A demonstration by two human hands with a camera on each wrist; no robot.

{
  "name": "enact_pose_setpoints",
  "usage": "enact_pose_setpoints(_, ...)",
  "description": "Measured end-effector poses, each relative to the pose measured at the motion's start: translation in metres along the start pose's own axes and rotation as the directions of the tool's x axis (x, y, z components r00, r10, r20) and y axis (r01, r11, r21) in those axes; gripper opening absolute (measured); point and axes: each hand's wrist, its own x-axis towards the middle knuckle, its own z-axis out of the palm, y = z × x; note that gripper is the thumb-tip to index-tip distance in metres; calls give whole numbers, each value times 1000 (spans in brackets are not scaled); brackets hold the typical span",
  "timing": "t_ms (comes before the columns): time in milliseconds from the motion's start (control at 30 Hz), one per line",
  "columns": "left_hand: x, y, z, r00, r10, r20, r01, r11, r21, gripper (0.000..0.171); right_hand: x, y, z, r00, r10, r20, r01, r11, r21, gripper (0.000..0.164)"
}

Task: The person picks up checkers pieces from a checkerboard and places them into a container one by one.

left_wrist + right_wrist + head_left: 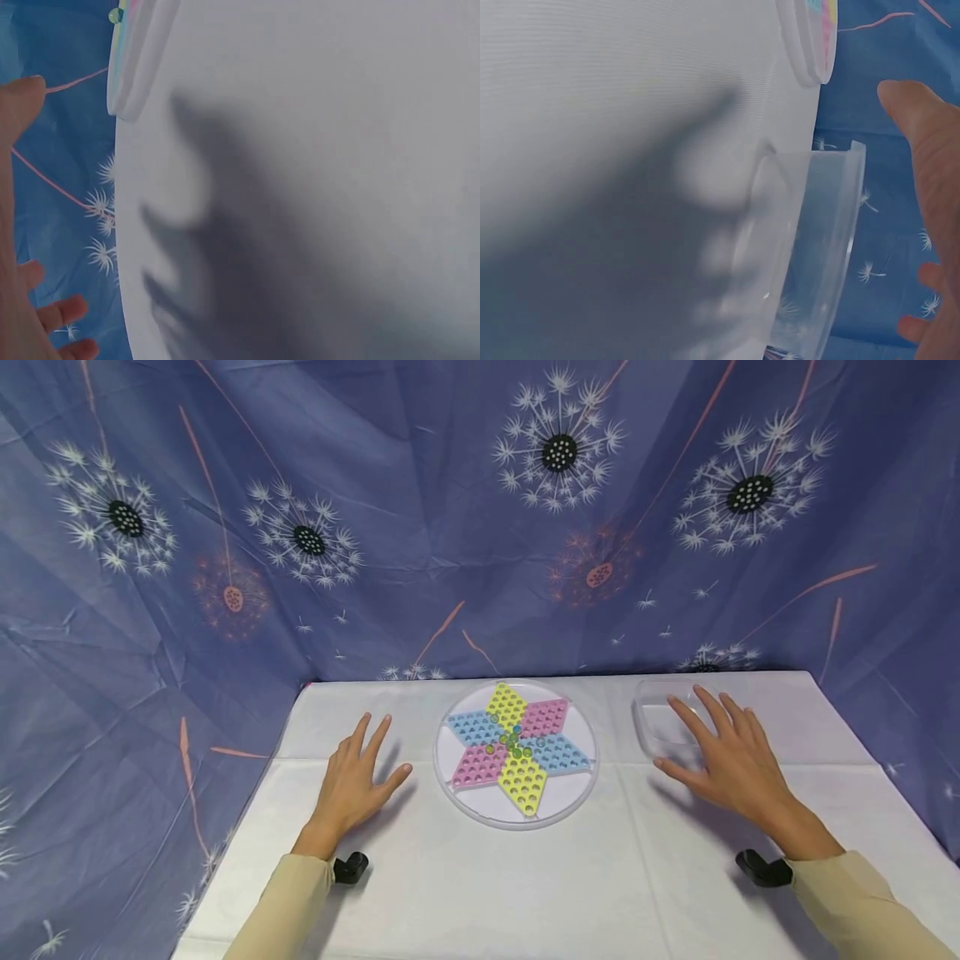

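Note:
A round white Chinese checkers board (450,760) lies on the white cloth, its star made of yellow, pink and blue points. Several green and clear marbles (513,742) cluster around the star's middle. Left of the board, my left hand (352,785) hovers over the cloth with fingers spread and nothing in it. On the other side my right hand (731,764), also spread and holding nothing, is above the near right part of a clear plastic container (651,739). In the right wrist view this container (817,247) shows its tall see-through wall and rim.
A white cloth (525,893) covers the table, with shadows of both hands on it. Blue fabric (420,510) with dandelion prints hangs behind the table and along its sides. A black wrist camera mount (763,867) sits at the right wrist, another (350,867) at the left.

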Motion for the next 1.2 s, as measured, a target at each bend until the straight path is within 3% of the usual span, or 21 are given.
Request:
enact_pose_setpoints(167,2,7,1,999,-19,28,21,997,-77,87,11,-4,-1,995,-73,-67,75,997,35,95)
enact_pose_setpoints(400,4,17,8,1000,5,22,-1,987,-162,87,24,-16,2,993,-98,-65,101,994,47,95)
enact_pose_setpoints(667,4,26,21,998,3,61,12,972,-233,86,38,-35,8,992,-123,-30,125,988,85,89)
enact_pose_setpoints(933,9,39,27,992,-1,128,44,942,-333,92,55,-58,17,988,-156,-6,155,978,143,83)
enact_pose_setpoints(1200,9,39,36,981,-35,193,101,935,-340,102,72,-78,31,979,-201,34,189,957,222,77)
